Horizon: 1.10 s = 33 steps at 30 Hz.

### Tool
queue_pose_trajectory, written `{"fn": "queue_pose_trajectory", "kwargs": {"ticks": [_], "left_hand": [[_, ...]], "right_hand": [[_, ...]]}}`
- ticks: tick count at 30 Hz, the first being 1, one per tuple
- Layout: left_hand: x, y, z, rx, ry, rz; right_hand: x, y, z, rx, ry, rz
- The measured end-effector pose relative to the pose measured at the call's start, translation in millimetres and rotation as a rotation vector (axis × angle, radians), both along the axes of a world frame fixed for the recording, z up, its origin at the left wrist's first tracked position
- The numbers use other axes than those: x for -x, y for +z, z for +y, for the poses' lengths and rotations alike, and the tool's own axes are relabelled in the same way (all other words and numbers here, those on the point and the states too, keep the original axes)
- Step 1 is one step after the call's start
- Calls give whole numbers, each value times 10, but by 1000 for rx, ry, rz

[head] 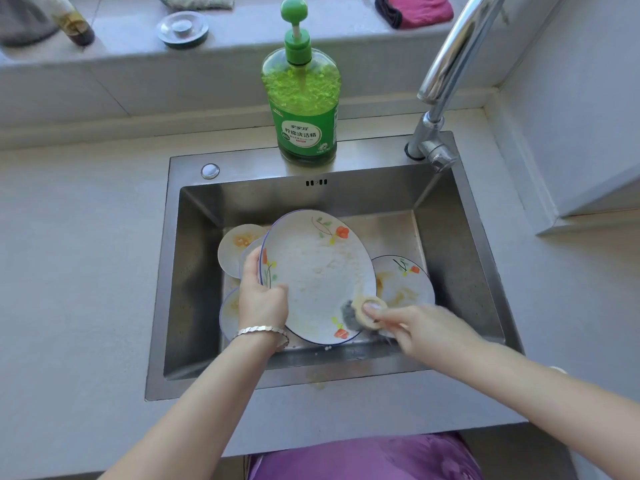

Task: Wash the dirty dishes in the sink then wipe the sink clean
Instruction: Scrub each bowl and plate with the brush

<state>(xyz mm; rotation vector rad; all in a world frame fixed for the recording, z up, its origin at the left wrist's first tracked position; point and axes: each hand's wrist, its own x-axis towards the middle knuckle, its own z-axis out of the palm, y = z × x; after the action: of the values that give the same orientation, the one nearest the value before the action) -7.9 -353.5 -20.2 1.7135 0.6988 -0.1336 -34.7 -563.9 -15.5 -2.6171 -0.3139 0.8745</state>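
Nearest to us, a purple garment [363,459] showed at the bottom edge. Our left hand [263,299], with a silver bracelet [261,332] on the wrist, gripped the left rim of a large plate [318,271], thumb on the front and fingers curled behind. The plate was tilted up inside the steel sink [460,258]. It had a blue rim, orange flowers and pale smears on its face. Our right hand [415,327], a little blurred, pinched the cream ring handle of a scrubber [369,311], and the scrubber's grey pad touched the lower right part of the plate.

Under and behind this plate lay more dirty plates: one on the right [403,282] with yellow stains, one at the back left [239,247], and one at the lower left [230,313], partly hidden by our wrist.

Farther back, on the sink's rear edge, stood a green soap bottle [304,109] with a pump. We could read 柠檬洗洁精 on its label, but the small print was too fine. To its right rose the chrome faucet [450,64].

On the ledge behind were a metal drain stopper [182,29], a dark bottle [72,24] and a pink cloth [415,8].
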Motion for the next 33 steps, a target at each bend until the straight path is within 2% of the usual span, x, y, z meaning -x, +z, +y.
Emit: {"fn": "queue_pose_trajectory", "kwargs": {"ticks": [2,6,9,12,15,18,21,24,25,27,29,31,33], "left_hand": [[17,-4,-25,10,3,18],[42,-18,-85,2,0,40],[11,-3,-46,22,44,43],[-40,-23,3,42,91,125],[-97,-67,45,174,202,255],[-91,-75,33,299,221,331],[-37,-74,-11,382,173,346],[-9,-74,-42,431,92,359],[-17,-87,-48,376,42,359],[-28,-121,-41,3,-202,295],[5,-133,-32,-379,-476,64],[61,-76,-100,-535,-816,-193],[118,-54,-202,-772,-1144,-363]], "right_hand": [[-17,-54,-7,17,-54,-24],[205,-65,313,-213,-25,49],[37,-166,46,-98,-135,49],[-77,-209,-216,-220,-431,55],[-78,-271,-205,-364,-796,7],[-136,-300,-61,-632,-1177,344],[-212,-242,50,-803,-1246,624],[-264,-207,62,-791,-1313,665],[-269,-196,59,-778,-1333,652],[-282,-163,50,-792,-1387,607],[-291,-140,32,-781,-1405,549],[-294,-121,30,-748,-1391,501],[-305,-94,47,-747,-1382,483]]}}
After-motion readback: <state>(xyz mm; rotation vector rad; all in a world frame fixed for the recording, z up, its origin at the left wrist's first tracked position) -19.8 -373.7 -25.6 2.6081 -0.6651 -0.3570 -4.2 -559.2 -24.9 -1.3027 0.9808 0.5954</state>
